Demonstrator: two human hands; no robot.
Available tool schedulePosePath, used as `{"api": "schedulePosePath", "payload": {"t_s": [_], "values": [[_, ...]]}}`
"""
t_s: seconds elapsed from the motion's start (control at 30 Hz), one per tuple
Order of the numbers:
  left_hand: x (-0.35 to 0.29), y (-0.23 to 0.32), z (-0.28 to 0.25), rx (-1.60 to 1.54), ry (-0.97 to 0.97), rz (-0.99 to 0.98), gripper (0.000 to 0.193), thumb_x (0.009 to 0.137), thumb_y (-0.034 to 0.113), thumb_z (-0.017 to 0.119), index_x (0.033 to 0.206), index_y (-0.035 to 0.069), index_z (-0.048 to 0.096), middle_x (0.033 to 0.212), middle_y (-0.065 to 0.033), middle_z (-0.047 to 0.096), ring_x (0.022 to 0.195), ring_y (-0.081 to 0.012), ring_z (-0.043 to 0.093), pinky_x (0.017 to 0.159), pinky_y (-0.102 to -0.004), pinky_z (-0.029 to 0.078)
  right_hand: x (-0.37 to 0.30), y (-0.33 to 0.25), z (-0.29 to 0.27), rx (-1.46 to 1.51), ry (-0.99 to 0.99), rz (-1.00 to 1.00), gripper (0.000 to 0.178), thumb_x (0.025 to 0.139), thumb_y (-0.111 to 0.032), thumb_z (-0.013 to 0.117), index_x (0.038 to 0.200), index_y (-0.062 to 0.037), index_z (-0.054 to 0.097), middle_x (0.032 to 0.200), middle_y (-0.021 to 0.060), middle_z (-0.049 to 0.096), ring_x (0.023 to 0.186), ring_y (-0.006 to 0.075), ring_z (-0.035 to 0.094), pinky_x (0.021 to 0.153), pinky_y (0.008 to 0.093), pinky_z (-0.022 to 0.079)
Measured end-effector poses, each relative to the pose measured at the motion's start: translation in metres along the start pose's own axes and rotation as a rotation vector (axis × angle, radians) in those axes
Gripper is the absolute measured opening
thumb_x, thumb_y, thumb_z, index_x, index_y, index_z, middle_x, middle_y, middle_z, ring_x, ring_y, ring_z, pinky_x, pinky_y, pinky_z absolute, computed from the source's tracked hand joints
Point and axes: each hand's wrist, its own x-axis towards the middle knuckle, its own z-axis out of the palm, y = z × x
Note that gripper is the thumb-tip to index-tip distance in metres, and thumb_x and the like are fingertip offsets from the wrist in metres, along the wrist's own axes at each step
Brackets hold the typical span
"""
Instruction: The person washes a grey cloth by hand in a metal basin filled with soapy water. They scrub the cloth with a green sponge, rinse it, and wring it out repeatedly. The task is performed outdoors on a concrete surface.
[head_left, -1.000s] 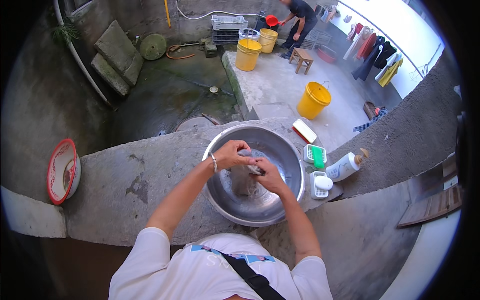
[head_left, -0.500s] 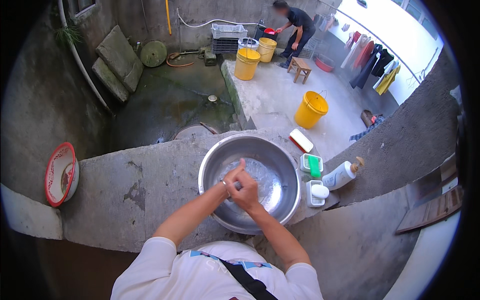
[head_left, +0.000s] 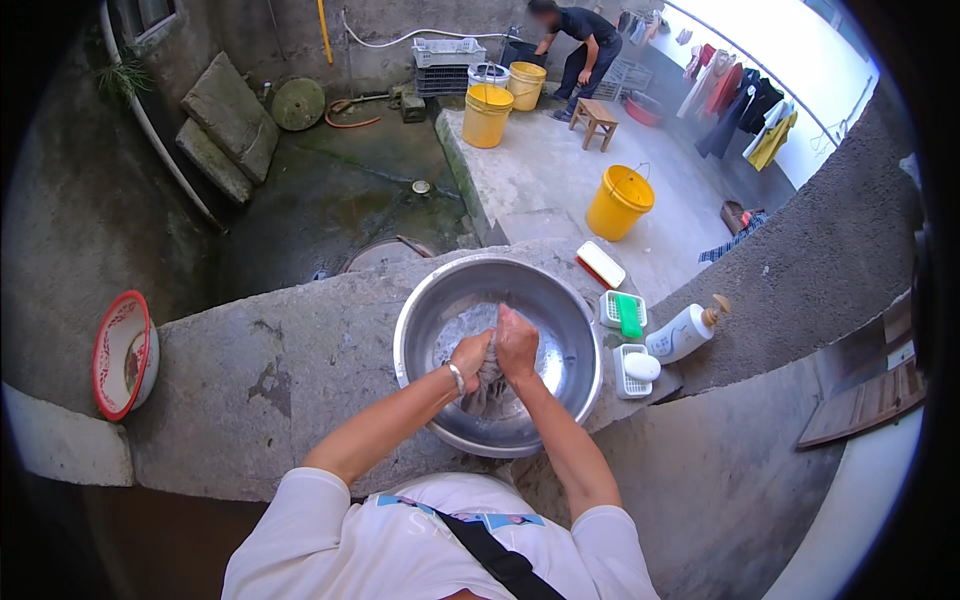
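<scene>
Head camera: a person in a white short-sleeved shirt leans over a wide metal basin (head_left: 568, 335) that sits on a concrete ledge (head_left: 330, 385). The left hand (head_left: 469, 361), with a silvery bracelet (head_left: 457, 378) at its wrist, and the right hand (head_left: 516, 343) are side by side over the basin's middle. Both are closed around a grey cloth (head_left: 487, 382), which is bunched between them and hangs below the fists toward the bottom of the basin (how the fingertips lie on it is hidden from above). Some water shows in the basin beyond the hands.

Just right of the basin, a green bar (head_left: 629, 315) lies on a white slotted dish (head_left: 608, 309), and a white soap (head_left: 642, 367) on a second dish (head_left: 631, 387). A white pump bottle (head_left: 680, 337) leans beside them, and a red-and-white brush (head_left: 602, 263) lies farther along the ledge. At the far left, a red-rimmed enamel bowl (head_left: 101, 375) is tipped on its side. On the paving beyond stand a yellow bucket (head_left: 619, 206) and a wooden stool (head_left: 594, 121); a co-worker (head_left: 592, 45) bends over more buckets near the wall.
</scene>
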Motion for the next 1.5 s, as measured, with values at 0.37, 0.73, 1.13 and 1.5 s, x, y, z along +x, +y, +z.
{"api": "schedulePosePath", "payload": {"t_s": [0.37,0.73,1.13,1.5], "values": [[-0.014,0.037,0.002,0.582,-0.081,0.188,0.038,0.086,0.042,0.053,0.09,0.006,0.06,0.083,-0.0003,0.06,0.076,-0.0093,0.055,0.067,-0.0251,0.045,0.004,0.051,-0.001,0.54,-0.482,0.272,0.027,0.081,-0.03,0.059,0.086,-0.0034,0.062,0.072,0.0118,0.06,0.065,0.0183,0.054,0.061,0.0303,0.043],[-0.017,0.069,-0.037,1.267,-0.323,0.479,0.028,0.08,0.03,0.064,0.086,0.004,0.057,0.074,-0.0021,0.058,0.064,-0.0119,0.051,0.059,-0.0278,0.042,0.02,0.018,-0.053,1.097,-0.179,0.532,0.02,0.068,0.008,0.046,0.079,-0.004,0.058,0.081,0.0014,0.057,0.074,0.0073,0.052,0.068,0.0197,0.042],[0.021,-0.005,0.0,0.162,0.042,0.092,0.032,0.086,0.036,0.05,0.086,0.005,0.056,0.075,-0.0044,0.056,0.067,-0.0159,0.057,0.06,-0.03,0.047,0.001,0.014,0.006,-0.108,-0.082,-0.023,0.02,0.08,-0.022,0.056,0.068,-0.0059,0.059,0.063,0.0184,0.056,0.056,0.0337,0.057,0.049,0.0412,0.042],[-0.001,0.003,0.001,0.13,-0.021,-0.092,0.032,0.089,0.034,0.048,0.091,0.004,0.059,0.083,-0.005,0.061,0.069,-0.0166,0.06,0.064,-0.0296,0.049,0.001,0.048,0.012,0.066,-0.102,0.045,0.031,0.085,-0.026,0.052,0.068,-0.0009,0.059,0.059,0.0158,0.055,0.055,0.0229,0.056,0.049,0.0371,0.042]]}}
